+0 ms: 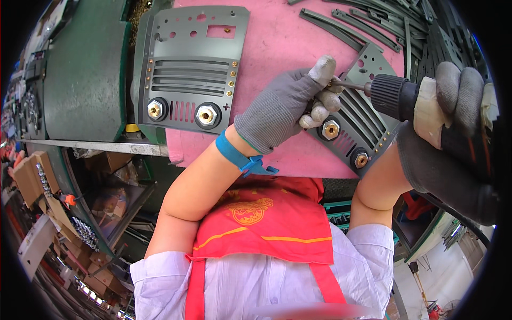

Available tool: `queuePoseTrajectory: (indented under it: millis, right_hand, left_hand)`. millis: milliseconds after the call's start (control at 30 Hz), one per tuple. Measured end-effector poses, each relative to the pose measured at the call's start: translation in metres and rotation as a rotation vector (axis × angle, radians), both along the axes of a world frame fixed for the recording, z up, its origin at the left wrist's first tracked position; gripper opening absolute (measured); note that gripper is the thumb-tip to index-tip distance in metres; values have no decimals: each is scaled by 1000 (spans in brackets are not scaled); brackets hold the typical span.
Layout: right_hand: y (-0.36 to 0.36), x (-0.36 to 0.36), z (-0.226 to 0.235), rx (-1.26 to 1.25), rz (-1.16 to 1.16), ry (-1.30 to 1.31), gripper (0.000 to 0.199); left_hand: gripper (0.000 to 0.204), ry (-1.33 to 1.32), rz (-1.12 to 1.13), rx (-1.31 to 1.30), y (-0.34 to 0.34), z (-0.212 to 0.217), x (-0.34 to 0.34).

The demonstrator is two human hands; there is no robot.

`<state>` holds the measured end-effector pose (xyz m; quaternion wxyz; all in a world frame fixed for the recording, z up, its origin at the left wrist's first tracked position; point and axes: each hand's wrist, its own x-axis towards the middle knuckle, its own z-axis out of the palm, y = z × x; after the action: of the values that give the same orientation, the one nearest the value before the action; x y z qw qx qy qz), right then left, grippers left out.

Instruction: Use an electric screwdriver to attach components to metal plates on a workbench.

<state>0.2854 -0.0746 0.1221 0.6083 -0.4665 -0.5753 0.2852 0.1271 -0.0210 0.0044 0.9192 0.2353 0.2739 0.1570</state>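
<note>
My left hand (290, 106), in a grey glove with a blue wrist strap, pinches the tip of a driver bit against a grey slotted metal panel (352, 130) on the pink mat (277, 42). That panel carries two brass sockets near its lower edge. My right hand (453, 122), also gloved in grey, grips a black power screwdriver (394, 96) whose bit points left at the panel. A second, matching grey panel (189, 66) with two brass sockets lies flat to the left on the same mat.
A pile of thin grey metal strips (373, 21) lies at the mat's far right. A green machine surface (85, 69) stands left of the mat. Cardboard boxes and racks (48, 192) fill the floor area at lower left. I wear a red apron (266, 224).
</note>
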Motion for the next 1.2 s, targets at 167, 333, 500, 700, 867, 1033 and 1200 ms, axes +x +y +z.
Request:
queuePoseTrajectory:
  millis: [167,333,500,700,867,1033,1200]
  right_hand:
    - [2,-5,1,8,9,10,36]
    - [2,-4,2,10,21,26,37]
    - [4,1,-2,6,12,40,39]
    - [-4,52,-11,-6,-6,52,40]
    - [12,24,-17,-23,-12,72,41]
    - [11,30,-21,-39,-12,88,43]
    - [18,45,-38,34,7,215,45]
  left_hand:
    - [60,15,-16,-24,-1,2,3]
    - [56,22,32,30,-2,7,6]
    - [66,101,-69,138,3,15,4]
    - [54,386,5,507,-1,16,11]
    - [47,375,37,1037,-1,-10,32]
    - [43,450,-115,956,3,1,30]
    - [42,479,-61,982,-2,-1,33]
